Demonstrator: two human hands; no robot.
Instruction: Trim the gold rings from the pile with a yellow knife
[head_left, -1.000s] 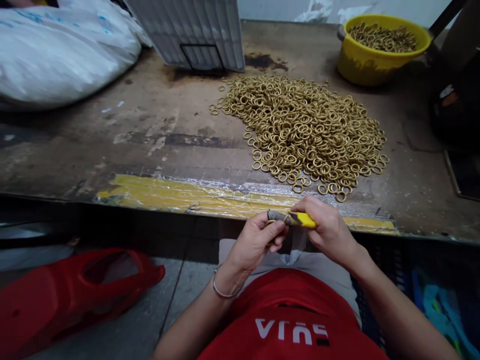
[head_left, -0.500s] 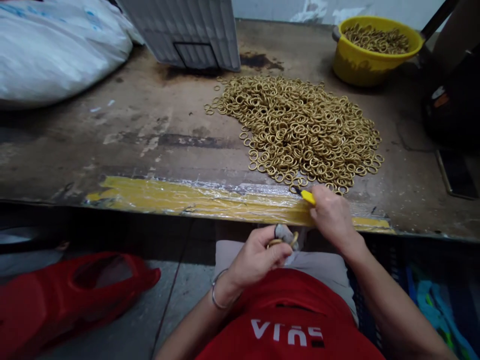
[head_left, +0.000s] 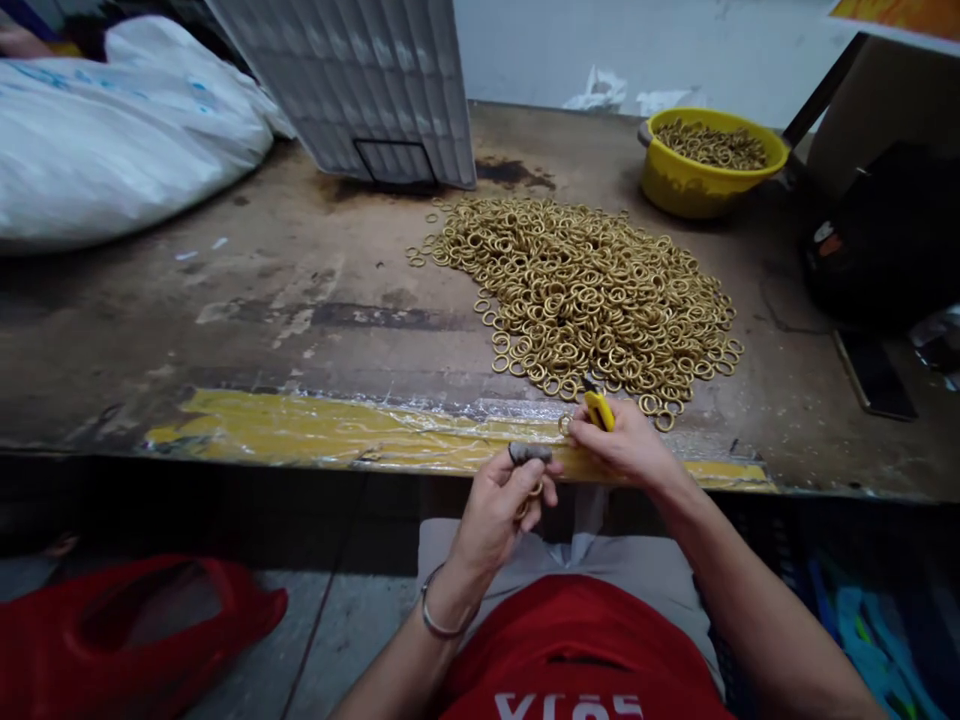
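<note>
My left hand (head_left: 499, 505) is closed around a few gold-coloured metal rings (head_left: 534, 490), just in front of the table edge. A grey wrap (head_left: 529, 454) covers its index finger, and a bangle circles the wrist. My right hand (head_left: 626, 442) grips a yellow utility knife (head_left: 599, 410) whose dark tip points away from me. At its fingertips is a single ring (head_left: 565, 424), over the yellow-taped edge. Just beyond the knife lies a broad pile of the same rings (head_left: 592, 290) on the table.
A yellow basin (head_left: 694, 190) with more rings stands at the back right of the table (head_left: 247, 350). A grey ribbed panel (head_left: 360, 90) and a white sack (head_left: 112, 160) are at the back left. A phone (head_left: 874, 375) lies at right. A red plastic chair (head_left: 150, 620) stands below left.
My right hand has drawn back left from the pile and now has a ring at its fingertips, the knife still in its grip. My left hand has shifted slightly left. The camera view has tilted up.
</note>
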